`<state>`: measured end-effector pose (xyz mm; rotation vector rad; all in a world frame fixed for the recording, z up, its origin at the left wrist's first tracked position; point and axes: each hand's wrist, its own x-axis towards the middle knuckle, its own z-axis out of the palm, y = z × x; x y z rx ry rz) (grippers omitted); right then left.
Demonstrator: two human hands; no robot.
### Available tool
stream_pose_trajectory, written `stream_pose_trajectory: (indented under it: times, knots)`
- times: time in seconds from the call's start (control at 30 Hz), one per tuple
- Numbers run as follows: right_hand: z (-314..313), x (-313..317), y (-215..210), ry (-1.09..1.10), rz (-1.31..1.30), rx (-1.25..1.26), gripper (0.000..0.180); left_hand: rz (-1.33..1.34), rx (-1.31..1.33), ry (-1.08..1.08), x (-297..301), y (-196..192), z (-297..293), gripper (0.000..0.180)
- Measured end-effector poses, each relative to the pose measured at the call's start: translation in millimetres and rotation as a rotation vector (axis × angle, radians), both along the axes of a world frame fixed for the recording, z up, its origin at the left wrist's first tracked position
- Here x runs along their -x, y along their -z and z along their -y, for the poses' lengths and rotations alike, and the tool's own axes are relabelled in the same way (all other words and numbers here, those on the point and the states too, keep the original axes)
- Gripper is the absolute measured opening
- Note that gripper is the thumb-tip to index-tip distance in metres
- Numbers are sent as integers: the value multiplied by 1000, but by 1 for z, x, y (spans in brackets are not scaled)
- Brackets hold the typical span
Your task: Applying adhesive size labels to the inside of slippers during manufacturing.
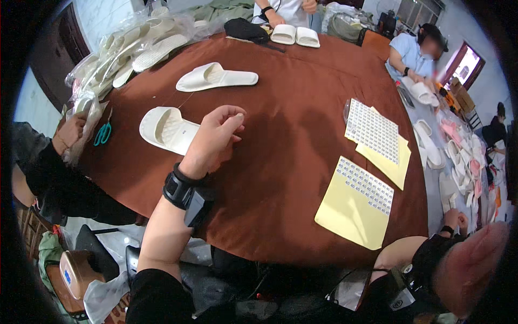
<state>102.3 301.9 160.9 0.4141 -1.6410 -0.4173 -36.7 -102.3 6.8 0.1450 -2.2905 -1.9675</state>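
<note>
My left hand hovers over the brown-covered table with its fingers curled in and the thumb bent against them. Whatever may be between the fingertips is hidden. Beside and partly behind it lies a white slipper with a small printed mark on its insole. Another white slipper rests farther back. At the lower right, my right hand is raised close to the camera, badly blurred, so its fingers cannot be made out. A part-used sticker sheet on yellow backing and a fuller sticker sheet lie to the right.
A pile of bagged slippers covers the far left edge. Teal-handled scissors lie near another person's hand on plastic. A white pair and a black cap sit at the back. Co-workers handle slippers at right.
</note>
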Motion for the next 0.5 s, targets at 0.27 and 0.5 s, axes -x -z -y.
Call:
stream_pose_trajectory:
  times: [0.27, 0.5]
  knots:
    - [-73, 33, 37, 610, -482, 75, 25, -25, -17, -13, 0, 2, -2, 32]
    - [-90, 36, 49, 593, -273, 364, 15, 5, -2, -5, 1, 5, -1, 30]
